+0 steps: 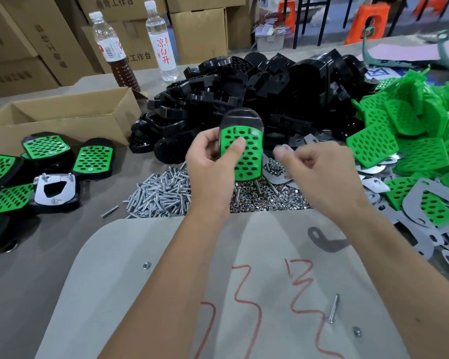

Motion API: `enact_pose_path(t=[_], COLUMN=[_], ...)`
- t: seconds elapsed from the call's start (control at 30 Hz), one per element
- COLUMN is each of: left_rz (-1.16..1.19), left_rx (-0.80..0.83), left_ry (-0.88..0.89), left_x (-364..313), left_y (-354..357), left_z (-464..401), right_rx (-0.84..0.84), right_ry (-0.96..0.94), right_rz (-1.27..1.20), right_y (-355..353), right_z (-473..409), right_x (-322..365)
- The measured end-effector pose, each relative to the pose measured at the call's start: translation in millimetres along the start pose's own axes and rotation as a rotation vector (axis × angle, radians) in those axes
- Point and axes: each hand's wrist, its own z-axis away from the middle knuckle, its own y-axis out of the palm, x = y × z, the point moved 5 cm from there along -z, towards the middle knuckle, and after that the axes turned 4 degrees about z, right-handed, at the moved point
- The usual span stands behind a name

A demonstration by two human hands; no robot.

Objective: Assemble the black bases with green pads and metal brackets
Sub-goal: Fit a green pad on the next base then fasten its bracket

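Green pad [241,156] sits on black base [240,117], gripped upright in left hand [213,161] w/ thumb pinning pad so holes stay aligned, while right hand [319,167] just beside pinches sth small, blurred, prob. hardware to fit.

Two hands showed, the left hand [210,161] and the right hand [319,167]. Two bottles [109,45] stood at the back beside one open cardboard box [62,117]. About seven finished green-topped bases [92,159] lay at the left, and one upturned base with a metal bracket [54,189]. The black bases [244,94], green pads [412,141], screws [161,195] and nuts [265,200] lay in piles too many to count.
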Motion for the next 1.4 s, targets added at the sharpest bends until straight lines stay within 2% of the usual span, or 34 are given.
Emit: enact_pose_path(t=[0.07,0.1,0.2,0.3,0.4,0.53,0.63,0.7,0.83,1.23,1.33,1.4], left_rz=[0.015,0.02,0.018,0.016,-0.011,-0.054,-0.122,-0.162,-0.227,-0.309,-0.339,-0.341], left_rx=[-0.06,-0.084,-0.112,-0.108,-0.111,-0.087,-0.031,-0.007,0.045,0.134,0.189,0.179], left_ry=[-0.031,-0.05,-0.091,-0.126,-0.146,-0.109,-0.037,0.008,0.067,0.214,0.251,0.277], left_x=[2.3,4.1,7.6,11.8,14.9,14.5,12.1,11.8,11.1,5.2,3.8,3.7], left_y=[-6.1,-8.0,-9.6,-10.4,-11.0,-8.2,-2.1,3.2,12.3,20.3,24.2,24.1], left_z=[-1.9,-2.2,-3.2,-3.8,-4.9,-4.4,0.2,3.2,10.4,19.7,25.8,27.1], right_rx=[0.137,0.194,0.255,0.252,0.126,-0.115,-0.231,-0.226,-0.172,-0.257,-0.245,-0.234], right_ry=[-0.024,-0.018,-0.025,-0.043,-0.059,-0.092,-0.151,-0.159,-0.155,-0.333,-0.314,-0.231], right_rz=[0.347,0.437,0.5,0.444,0.363,-0.025,-0.222,-0.291,-0.279,-0.173,-0.27,-0.397], right_y=[7.2,11.2,20.1,25.0,20.6,4.8,-2.2,-1.6,5.3,2.3,1.4,5.7], right_z=[3.7,6.3,10.2,9.8,6.4,4.7,11.9,12.8,10.4,9.6,8.9,10.5], right_x=[4.2,7.1,16.3,15.4,11.2,16.8,25.9,28.0,27.8,30.9,29.9,26.7])
